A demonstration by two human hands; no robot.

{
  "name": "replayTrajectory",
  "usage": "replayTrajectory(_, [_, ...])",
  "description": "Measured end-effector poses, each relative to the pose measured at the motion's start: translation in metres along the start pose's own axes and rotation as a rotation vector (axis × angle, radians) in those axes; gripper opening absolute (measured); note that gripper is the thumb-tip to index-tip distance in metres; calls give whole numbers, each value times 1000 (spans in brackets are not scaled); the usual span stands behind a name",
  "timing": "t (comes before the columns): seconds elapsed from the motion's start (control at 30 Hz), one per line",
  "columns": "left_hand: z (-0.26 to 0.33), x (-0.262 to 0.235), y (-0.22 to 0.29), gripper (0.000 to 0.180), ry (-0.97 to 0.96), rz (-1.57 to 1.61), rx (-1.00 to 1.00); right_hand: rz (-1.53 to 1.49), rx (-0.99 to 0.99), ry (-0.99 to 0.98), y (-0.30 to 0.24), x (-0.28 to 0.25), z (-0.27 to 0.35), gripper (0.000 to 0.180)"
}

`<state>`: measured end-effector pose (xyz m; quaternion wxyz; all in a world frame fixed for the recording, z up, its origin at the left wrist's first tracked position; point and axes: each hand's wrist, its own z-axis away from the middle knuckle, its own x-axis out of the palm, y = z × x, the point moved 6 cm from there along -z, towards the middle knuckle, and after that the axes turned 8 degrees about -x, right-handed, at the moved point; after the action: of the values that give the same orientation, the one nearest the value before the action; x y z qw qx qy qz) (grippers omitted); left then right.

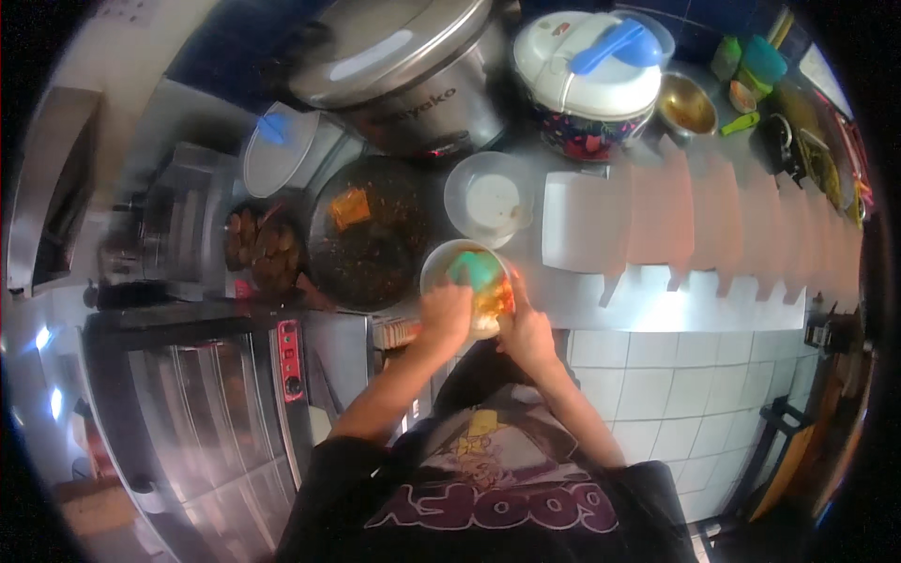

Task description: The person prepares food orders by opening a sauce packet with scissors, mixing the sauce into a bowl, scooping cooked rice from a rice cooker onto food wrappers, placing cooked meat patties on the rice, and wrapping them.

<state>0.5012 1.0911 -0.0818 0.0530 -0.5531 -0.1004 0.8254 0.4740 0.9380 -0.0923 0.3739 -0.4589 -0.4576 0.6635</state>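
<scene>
– Where's your bowl [429, 272]?
– Right in front of you, by the counter's [648, 293] near edge, with red-orange food [495, 300] inside.
– And your hands?
– Taking the bowl as the clock's centre, your right hand [527, 334] is at 4 o'clock, fingers grasping its side. Your left hand [447, 310] is near 7, fingers clenched on a green tool [477, 269] in the food.
– What's around you?
– A tub [490, 195] just beyond, at 12; a dark pan [371, 258] at 10, holding an orange block [350, 208]; trays [587, 220] in a row from 2 to 3.
– Farther off?
– You have a steel cooker [455, 113] towards 11, and a lidded pot [587, 122] at 1.
</scene>
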Motion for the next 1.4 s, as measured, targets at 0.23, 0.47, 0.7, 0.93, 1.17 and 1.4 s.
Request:
replayTrajectory(0.23, [53, -33, 1, 21, 246, -269, 528, 108, 24, 0, 7, -24, -19, 64])
replayTrajectory(0.47, [12, -5, 13, 27, 55, -247, 434, 252, -21, -19, 10, -7, -27, 69])
replayTrajectory(0.7, [14, -57, -7, 26, 114, -139, 358, 364, -54, 12, 15, -26, -34, 69])
replayTrajectory(0.93, [-9, -59, 5, 15, -73, 61, 294, 522, -88, 8, 26, -17, -35, 62])
replayTrajectory(1.17, [1, -49, 8, 52, -37, 124, 235, 577, -29, 2, 14, -23, -34, 63])
replayTrajectory(1.4, [12, -27, 23, 36, -42, 38, 310, 529, -49, 104, 6, -27, -39, 53])
